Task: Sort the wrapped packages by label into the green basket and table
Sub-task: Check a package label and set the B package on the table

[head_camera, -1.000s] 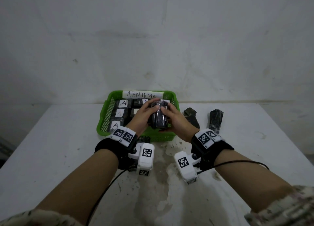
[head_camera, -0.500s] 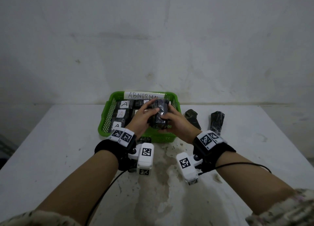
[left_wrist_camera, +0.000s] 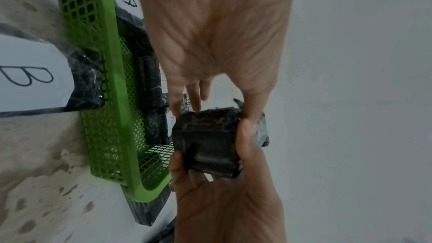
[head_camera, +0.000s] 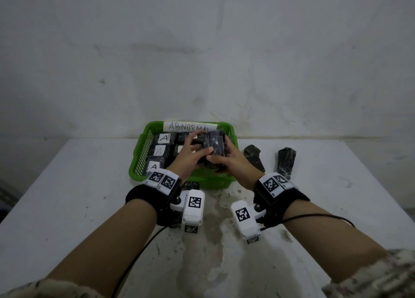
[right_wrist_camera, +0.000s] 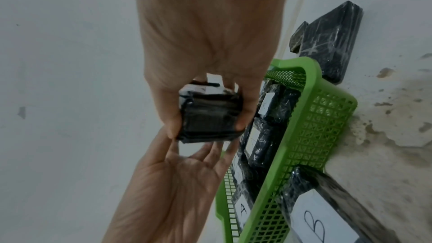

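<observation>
Over the near right part of the green basket (head_camera: 137, 160) I hold a black wrapped package (head_camera: 216, 143) upright between both hands. My right hand (head_camera: 226, 160) grips it, thumb on one side and fingers on the other (right_wrist_camera: 243, 117). My left hand (head_camera: 190, 154) touches its other end with straight fingers and thumb (right_wrist_camera: 208, 152). A white label (right_wrist_camera: 211, 88) sits on its far face; I cannot read the letter. Several black packages marked A (head_camera: 165, 138) lie in the basket.
The basket's far rim carries a paper sign reading ABNORMAL (head_camera: 188, 126). A package marked B (right_wrist_camera: 315, 224) lies on the white table (head_camera: 67, 208) against the basket's near wall. Two more black packages (head_camera: 253, 157) (head_camera: 286, 160) lie right of the basket.
The held package has risen a little and turned more upright over the basket. My left fingers have straightened against it. Both hands stay in nearly the same place.
</observation>
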### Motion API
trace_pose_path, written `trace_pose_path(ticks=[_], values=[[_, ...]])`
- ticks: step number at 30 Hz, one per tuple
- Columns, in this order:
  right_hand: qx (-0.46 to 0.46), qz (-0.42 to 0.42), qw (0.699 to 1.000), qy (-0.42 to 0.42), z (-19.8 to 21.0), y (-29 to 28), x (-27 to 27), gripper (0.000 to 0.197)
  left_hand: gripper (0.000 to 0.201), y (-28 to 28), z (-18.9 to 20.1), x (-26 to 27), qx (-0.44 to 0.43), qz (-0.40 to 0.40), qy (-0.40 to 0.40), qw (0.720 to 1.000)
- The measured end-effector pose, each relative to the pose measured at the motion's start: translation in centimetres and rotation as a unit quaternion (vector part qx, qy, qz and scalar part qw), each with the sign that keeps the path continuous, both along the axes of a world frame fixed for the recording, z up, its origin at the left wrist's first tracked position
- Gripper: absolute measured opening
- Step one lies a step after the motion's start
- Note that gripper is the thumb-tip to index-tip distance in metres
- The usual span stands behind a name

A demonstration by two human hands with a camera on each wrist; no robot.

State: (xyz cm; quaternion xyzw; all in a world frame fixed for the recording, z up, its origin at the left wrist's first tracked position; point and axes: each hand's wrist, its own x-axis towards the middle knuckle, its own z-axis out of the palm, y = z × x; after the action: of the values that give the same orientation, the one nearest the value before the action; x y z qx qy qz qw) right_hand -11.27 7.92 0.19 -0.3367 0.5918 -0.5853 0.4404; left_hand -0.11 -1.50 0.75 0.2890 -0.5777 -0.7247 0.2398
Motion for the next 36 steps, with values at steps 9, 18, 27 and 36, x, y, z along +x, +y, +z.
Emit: trace_pose_path(ticks=[9,18,27,36], values=[[-0.046,-0.049,0.995,0.07,0.2,0.4,-0.7,0.057,0.017,-0.4,-0.4,-0.5,0.062,0.09,-0.026,0.994],[-0.113,-0.047,0.991,-0.044,0.0,0.9,-0.6,0.071,0.036,-0.6,-1.3,-0.2,0.067,0.017,-0.036,0.997],[-0.006,-0.044,0.997,-0.065,0.8,0.3,0.2,0.046,0.031,0.1,-0.8,-0.3,0.053,-0.037,-0.033,0.997],[-0.014,-0.05,0.997,-0.062,0.7,0.3,0.2,0.04,0.034,0.0,-0.9,-0.5,0.047,-0.035,-0.04,0.997]])
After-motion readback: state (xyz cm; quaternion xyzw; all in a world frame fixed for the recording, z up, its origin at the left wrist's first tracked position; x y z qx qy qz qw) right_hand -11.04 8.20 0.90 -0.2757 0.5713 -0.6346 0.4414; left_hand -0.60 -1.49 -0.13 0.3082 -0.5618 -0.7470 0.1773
